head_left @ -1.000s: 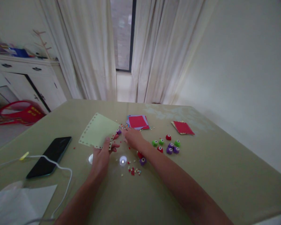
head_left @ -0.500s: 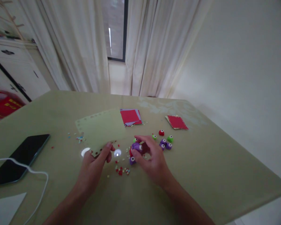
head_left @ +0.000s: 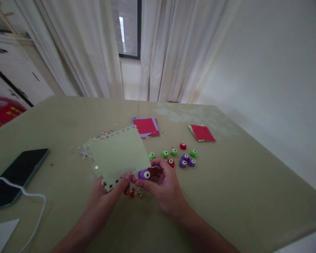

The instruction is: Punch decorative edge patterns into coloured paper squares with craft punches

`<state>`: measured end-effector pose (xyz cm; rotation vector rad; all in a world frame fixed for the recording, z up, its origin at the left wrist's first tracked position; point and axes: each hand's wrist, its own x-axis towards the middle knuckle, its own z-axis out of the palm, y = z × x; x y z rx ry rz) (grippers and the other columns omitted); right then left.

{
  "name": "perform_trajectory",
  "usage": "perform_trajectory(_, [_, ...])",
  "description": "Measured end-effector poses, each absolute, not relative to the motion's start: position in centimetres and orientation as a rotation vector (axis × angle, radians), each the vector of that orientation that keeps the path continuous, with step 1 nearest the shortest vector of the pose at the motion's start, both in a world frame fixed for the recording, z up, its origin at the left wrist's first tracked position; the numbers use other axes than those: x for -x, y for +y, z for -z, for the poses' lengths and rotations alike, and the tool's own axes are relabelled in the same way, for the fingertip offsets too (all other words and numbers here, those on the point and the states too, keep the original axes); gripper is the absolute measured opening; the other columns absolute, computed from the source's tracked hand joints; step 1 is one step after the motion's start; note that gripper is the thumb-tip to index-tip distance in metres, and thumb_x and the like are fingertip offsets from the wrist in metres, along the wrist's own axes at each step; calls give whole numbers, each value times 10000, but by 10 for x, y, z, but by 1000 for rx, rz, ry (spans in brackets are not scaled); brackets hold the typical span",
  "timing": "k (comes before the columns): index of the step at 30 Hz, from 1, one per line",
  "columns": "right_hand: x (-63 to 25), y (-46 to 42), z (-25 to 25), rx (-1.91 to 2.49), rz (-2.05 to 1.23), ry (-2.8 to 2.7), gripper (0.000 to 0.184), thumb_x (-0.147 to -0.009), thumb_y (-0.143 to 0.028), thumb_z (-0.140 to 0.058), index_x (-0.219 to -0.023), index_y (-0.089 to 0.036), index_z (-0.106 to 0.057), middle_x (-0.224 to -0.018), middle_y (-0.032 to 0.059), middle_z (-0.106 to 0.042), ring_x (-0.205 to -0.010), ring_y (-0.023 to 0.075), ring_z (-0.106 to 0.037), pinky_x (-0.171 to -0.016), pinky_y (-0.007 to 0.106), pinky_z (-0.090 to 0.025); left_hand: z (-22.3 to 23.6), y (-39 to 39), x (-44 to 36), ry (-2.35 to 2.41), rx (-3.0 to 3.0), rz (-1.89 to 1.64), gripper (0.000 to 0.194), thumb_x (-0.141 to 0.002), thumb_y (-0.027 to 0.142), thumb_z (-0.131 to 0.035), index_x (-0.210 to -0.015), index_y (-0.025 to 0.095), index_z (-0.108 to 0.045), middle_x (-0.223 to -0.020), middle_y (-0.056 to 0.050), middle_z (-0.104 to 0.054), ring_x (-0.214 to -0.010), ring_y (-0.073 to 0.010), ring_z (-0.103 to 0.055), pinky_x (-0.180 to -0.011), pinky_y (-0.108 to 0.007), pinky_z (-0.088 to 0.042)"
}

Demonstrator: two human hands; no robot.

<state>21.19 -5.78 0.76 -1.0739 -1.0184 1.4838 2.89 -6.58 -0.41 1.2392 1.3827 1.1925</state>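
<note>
My left hand [head_left: 112,195] grips the near edge of a pale green sheet of paper [head_left: 121,149], tilted up off the table. Small punched shapes, some star-like, run along its near, left and far edges. Between the thumb and fingers of my right hand [head_left: 164,181] is a purple craft paper punch [head_left: 144,174] with an eye-like white disc and dark star. The punch is at the sheet's near right corner; I cannot tell whether paper is inside its slot. Beyond my right hand lie a red punch [head_left: 171,162] and a green punch [head_left: 152,156].
More red, green and purple punches [head_left: 184,160] lie to the right. Stacks of red and lilac paper [head_left: 145,125] and red paper [head_left: 203,133] lie farther back. Confetti [head_left: 137,192] is scattered near my hands. A black tablet [head_left: 18,175] and white cable [head_left: 39,195] are at left.
The sheet's far side has come up toward me, tilting in my left hand. My right hand has brought the purple punch left and down to the sheet's corner. The view has shifted slightly.
</note>
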Motion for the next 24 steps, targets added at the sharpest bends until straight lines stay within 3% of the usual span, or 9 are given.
perform_trajectory(4, [-211, -58, -11, 1053, -1434, -1068, 560, -596, -317, -1024, -935, -253, -582, -861, -9, -732, -794, 200, -733, -688, 302, -591, 0, -66, -31, 1428, -1245, -1181, 419, -851, 526, -764, -552, 249, -670, -562, -3, -700, -531, -204, -662, -559, -290, -548])
perform_trajectory(24, [-212, -55, -5, 1047, -1291, -1187, 515, -645, -356, -1005, -911, -257, -576, -849, -14, -722, -803, 205, -733, -732, 325, -592, -11, -64, -36, 1380, -1323, -1210, 367, -847, 459, -744, -557, 239, -694, -561, -23, -727, -527, -216, -700, -577, -304, -577])
